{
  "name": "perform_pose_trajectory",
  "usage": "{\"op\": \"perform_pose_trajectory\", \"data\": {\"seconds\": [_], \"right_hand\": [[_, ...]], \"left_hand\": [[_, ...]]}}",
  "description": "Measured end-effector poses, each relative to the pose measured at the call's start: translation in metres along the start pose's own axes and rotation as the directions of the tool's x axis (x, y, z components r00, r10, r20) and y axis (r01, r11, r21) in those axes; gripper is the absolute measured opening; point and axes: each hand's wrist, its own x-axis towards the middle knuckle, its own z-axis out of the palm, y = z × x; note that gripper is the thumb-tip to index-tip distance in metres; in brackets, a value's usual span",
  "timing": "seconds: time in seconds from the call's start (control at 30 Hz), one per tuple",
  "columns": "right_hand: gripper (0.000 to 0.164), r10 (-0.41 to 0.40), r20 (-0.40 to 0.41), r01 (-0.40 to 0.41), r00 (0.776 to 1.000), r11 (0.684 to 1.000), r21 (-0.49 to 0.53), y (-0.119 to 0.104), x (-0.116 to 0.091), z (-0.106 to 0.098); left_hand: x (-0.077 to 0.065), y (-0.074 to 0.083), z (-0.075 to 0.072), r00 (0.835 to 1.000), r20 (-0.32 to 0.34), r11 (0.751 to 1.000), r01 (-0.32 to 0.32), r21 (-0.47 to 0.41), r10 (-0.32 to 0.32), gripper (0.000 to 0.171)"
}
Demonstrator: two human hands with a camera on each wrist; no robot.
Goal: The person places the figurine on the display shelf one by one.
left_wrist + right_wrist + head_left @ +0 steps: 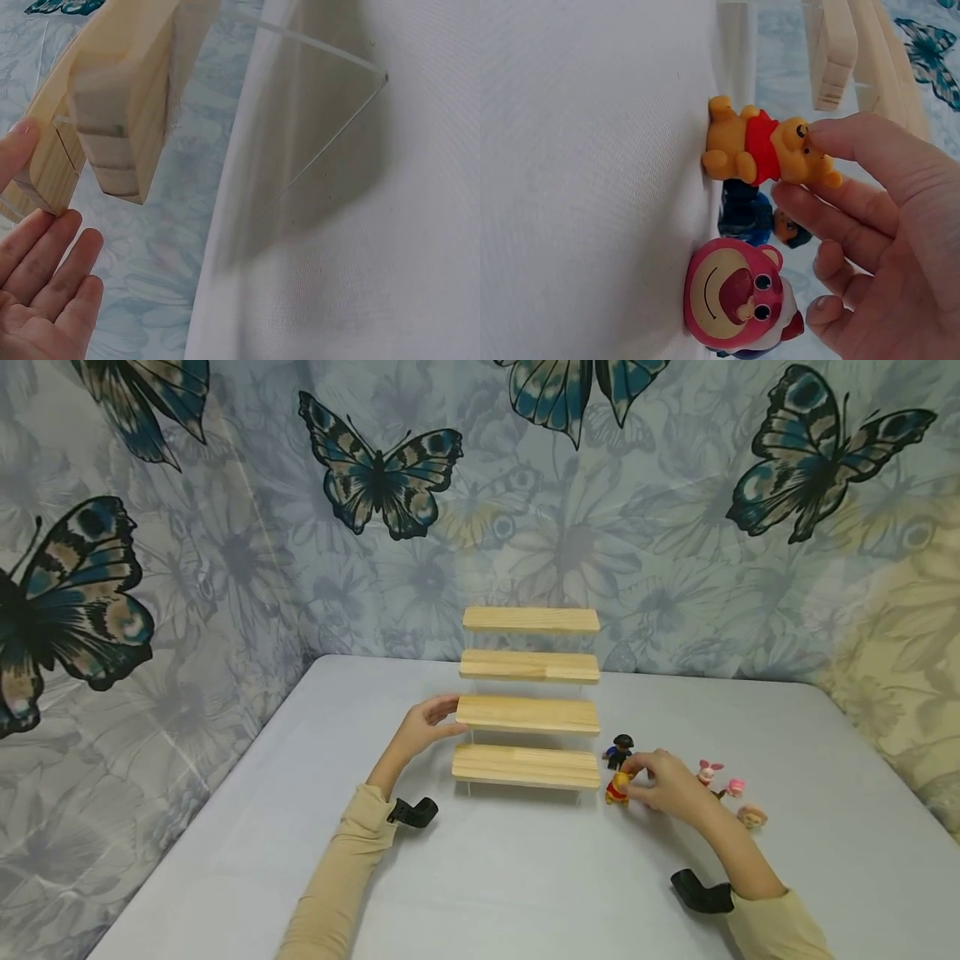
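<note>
Right wrist view: the right hand (911, 232) pinches the yellow toy bear in red shirt (761, 146) by its rounded head, which may slip. The bear is at four o'clock from the pale wooden four-step shelf (527, 714), which the left hand (422, 731) pinches; careless pulling may tilt it.

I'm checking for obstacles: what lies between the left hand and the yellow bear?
The head view shows the two lower wooden shelves between the left hand and yellow bear.

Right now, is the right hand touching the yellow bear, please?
Touching: in the right wrist view, the right hand pinches the yellow bear by its head.
</note>
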Motion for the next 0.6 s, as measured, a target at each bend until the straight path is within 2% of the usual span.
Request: {"op": "perform_pose_trajectory", "data": {"seconds": [0.23,0.47,0.6], "right_hand": [[0.013,-0.053,-0.018,0.053,0.998,0.999,-0.001,0.003,-0.002,0.001],[0.013,-0.031,-0.026,0.031,0.999,0.999,-0.011,0.004,-0.001,0.003],[0.012,-0.026,-0.039,0.025,0.999,1.000,-0.012,0.007,-0.001,0.002]], "left_hand": [[-0.002,-0.005,0.002,1.000,-0.015,1.000,0.015,-0.013,-0.015,0.055],[0.000,-0.006,0.000,1.000,-0.001,1.000,-0.001,-0.023,0.001,0.057],[0.007,-0.022,-0.001,1.000,-0.013,0.999,-0.017,-0.039,0.016,0.059]]}}
